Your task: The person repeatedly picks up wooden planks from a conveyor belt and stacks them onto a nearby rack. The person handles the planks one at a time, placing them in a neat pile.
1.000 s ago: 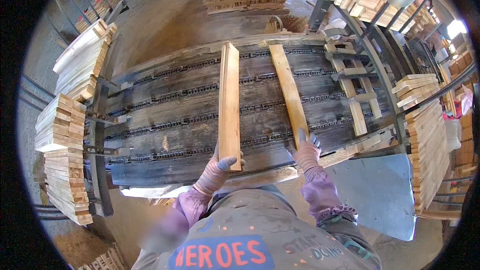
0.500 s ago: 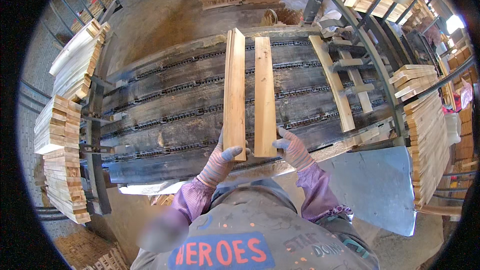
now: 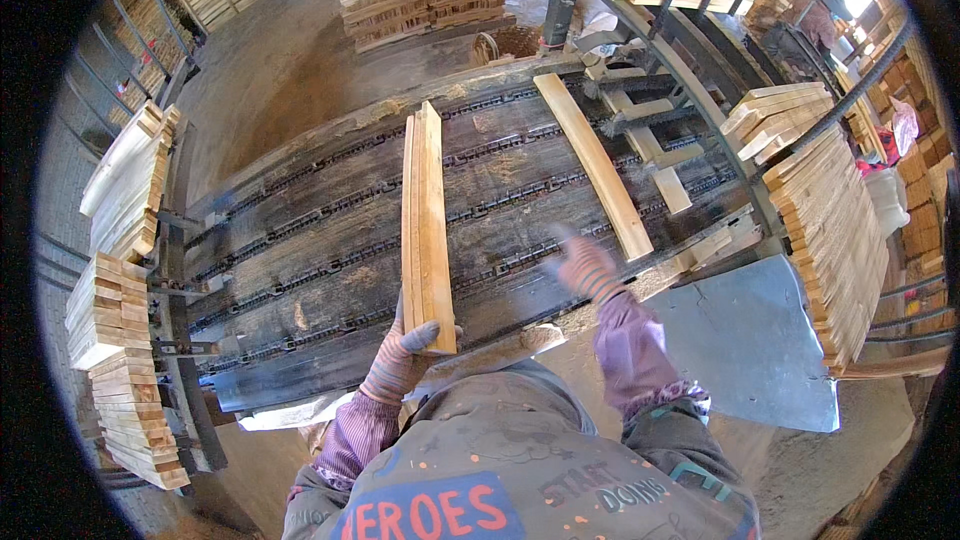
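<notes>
Chain conveyor [image 3: 330, 230], dark, chains running crosswise; centre of frame. Plank stack [image 3: 830, 240], pale; right edge. Held boards [image 3: 428, 240], light wood, laid together, exact count unclear; mid-frame, left of centre, long side toward the top. Single board [image 3: 595, 165], flat on the conveyor; right of centre. Left hand [image 3: 400, 355], striped glove; lower centre, grip closed around the held boards' near end. Right hand [image 3: 588, 268], matching glove, blurred; just left of the single board's near end, grip released.

Clear conveyor [image 3: 320, 232] ahead of your right hand [image 3: 588, 268], to far edge; loose board [image 3: 598, 170] blocks right, held boards [image 3: 428, 230] left.
</notes>
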{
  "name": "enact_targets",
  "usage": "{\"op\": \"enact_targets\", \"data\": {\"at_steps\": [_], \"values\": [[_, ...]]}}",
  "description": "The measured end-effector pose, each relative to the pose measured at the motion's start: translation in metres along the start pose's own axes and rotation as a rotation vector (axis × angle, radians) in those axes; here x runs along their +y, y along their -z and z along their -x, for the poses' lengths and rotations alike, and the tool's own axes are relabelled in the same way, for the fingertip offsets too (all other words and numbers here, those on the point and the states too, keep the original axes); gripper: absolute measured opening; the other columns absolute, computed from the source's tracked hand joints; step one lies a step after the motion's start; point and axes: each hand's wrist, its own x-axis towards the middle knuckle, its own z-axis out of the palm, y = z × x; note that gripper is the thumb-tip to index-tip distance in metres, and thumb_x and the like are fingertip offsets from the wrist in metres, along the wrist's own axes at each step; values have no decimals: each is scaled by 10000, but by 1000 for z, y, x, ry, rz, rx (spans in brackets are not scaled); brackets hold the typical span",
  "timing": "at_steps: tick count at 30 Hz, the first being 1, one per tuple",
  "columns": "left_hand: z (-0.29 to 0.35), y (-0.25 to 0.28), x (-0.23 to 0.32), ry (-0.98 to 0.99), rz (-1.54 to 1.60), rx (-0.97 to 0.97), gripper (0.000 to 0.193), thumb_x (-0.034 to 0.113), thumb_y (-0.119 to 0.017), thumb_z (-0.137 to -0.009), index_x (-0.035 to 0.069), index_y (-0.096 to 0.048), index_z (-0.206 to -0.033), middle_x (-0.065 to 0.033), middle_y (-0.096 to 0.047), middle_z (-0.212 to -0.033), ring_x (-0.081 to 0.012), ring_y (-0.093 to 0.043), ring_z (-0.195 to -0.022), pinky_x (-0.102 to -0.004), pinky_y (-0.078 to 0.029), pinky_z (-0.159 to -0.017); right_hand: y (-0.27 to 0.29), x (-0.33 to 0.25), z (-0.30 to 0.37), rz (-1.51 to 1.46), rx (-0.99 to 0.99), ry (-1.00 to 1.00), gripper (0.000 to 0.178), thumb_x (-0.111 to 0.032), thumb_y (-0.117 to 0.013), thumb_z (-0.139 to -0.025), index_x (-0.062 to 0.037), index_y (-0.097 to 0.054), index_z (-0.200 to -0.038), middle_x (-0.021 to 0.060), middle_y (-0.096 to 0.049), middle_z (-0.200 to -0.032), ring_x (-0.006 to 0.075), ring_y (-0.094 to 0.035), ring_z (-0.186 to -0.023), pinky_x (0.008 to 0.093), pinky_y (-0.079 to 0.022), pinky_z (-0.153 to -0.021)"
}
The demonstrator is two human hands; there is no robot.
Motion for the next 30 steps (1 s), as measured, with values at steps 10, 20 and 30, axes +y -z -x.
{"op": "enact_targets", "data": {"at_steps": [10,20,30], "values": [[-11,-26,9,-30,-101,-44,838,341,-862,-798,92,-427,-1470,-108,-651,-1177,-281,-695,-1065,-436,-585,-927,-23,89,14,-1239,-153,-269,765,-462,-770,-854,-36,-521,-1438,137,-657,-1309,287,-619,-1222,420,-499,-1053],[-27,-37,-2,-24,-56,-71,848,253,-820,-850,147,-358,-1553,-86,-609,-1252,-240,-653,-1125,-407,-577,-924,3,-21,52,-1448,-364,-73,572,-97,-638,-903,-18,-525,-1458,97,-675,-1273,188,-660,-1157,349,-569,-986],[-33,-16,-33,-32,-189,-67,1087,92,-837,-827,217,-135,-1647,-67,-541,-1383,-215,-562,-1237,-379,-513,-1022,-3,-66,60,-939,-616,211,632,-193,-704,-924,2,-493,-1487,212,-625,-1393,264,-590,-1292,383,-448,-1107]]}}
